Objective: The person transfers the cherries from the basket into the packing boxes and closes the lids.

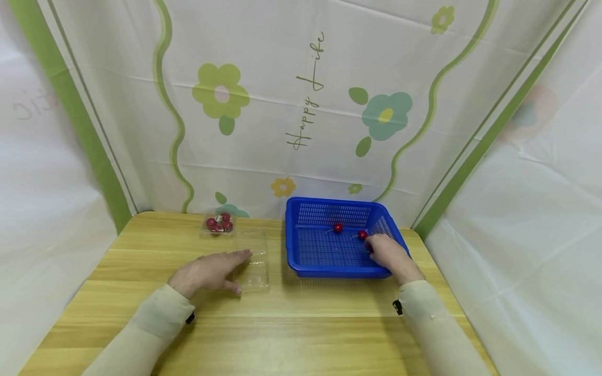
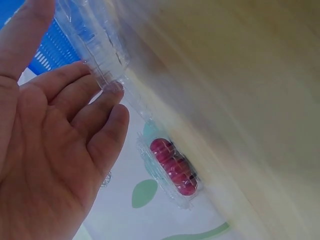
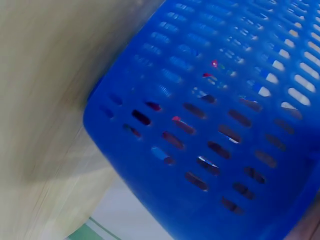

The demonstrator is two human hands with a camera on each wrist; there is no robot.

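Note:
My left hand (image 1: 209, 272) touches the left side of an open clear plastic box (image 1: 257, 279), its fingers mostly straight. In the left wrist view, the fingertips meet the edge of this clear box, and the palm shows bare. My right hand (image 1: 388, 255) reaches into the right side of a blue basket (image 1: 310, 271), fingers curled around a dark red cherry (image 1: 370, 248) that they mostly cover. Two more cherries with stems lie in the basket, one (image 1: 362, 235) close to the fingertips and one (image 1: 337, 227) farther left. The basket wall mostly hides this hand in the right wrist view.
Behind the open box, to the left, a closed clear box (image 1: 219, 224) holds several red cherries. Everything stands on a wooden table (image 1: 291, 329). A printed white curtain (image 1: 263, 130) rises behind it, with pale sheets on both sides.

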